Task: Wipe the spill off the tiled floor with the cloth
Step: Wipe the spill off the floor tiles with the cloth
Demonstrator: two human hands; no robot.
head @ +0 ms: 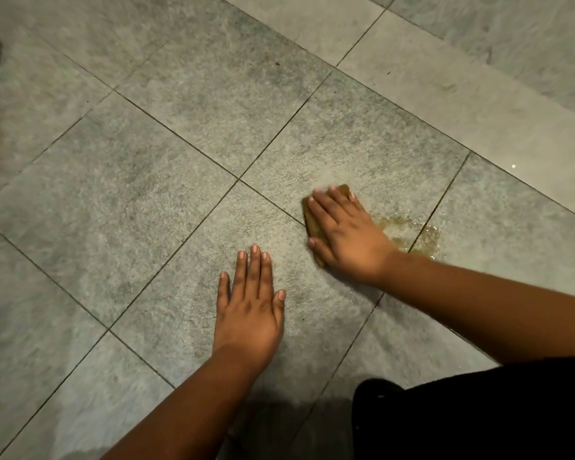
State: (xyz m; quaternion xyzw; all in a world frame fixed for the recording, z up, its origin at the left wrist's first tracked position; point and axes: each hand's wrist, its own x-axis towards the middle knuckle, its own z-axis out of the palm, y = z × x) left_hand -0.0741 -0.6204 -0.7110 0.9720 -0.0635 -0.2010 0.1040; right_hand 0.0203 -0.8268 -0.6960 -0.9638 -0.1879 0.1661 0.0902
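Because your right hand [342,234] lies flat with its fingers spread over the folded brown cloth [313,224], the pressure goes evenly into the grey tiled floor [146,194], which suits soaking and dragging better than pinching would. The cloth sits under your palm, just left of the yellowish spill [412,235], which pools across a grout line [425,224] to the right of your wrist; most of it looks not yet wiped. Your left hand [249,303] rests open and empty on the bare tile nearer to you, well apart from the cloth, and I judge it props your weight while you lean forward. A sweep to the right, back over the grout line, would likely catch the puddle.
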